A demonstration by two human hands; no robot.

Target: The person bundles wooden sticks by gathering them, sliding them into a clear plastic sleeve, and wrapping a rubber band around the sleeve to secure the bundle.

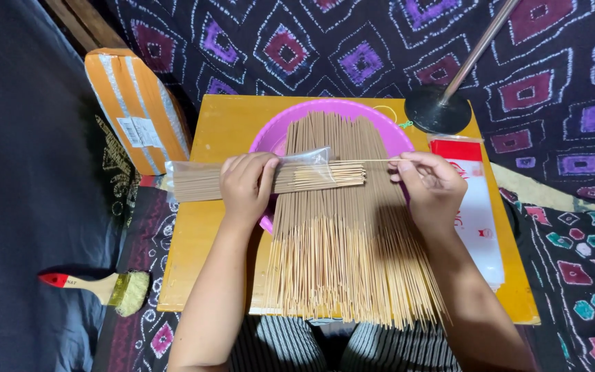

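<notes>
My left hand (246,184) grips a clear plastic sleeve (201,179) filled with brown incense sticks, held sideways over the low yellow table (208,227). A single thin stick (379,161) is pinched in the fingers of my right hand (430,187), its tip pointing into the sleeve's open mouth. Beneath both hands a large fan of loose incense sticks (349,255) lies across a pink round basin (339,109), bare bamboo ends toward me.
A stack of flat white and red packets (478,207) lies on the table's right side. A black round stand base (437,109) with a metal pole sits at the back right. An orange taped parcel (136,107) leans at the left; a red-handled brush (101,286) lies on the floor.
</notes>
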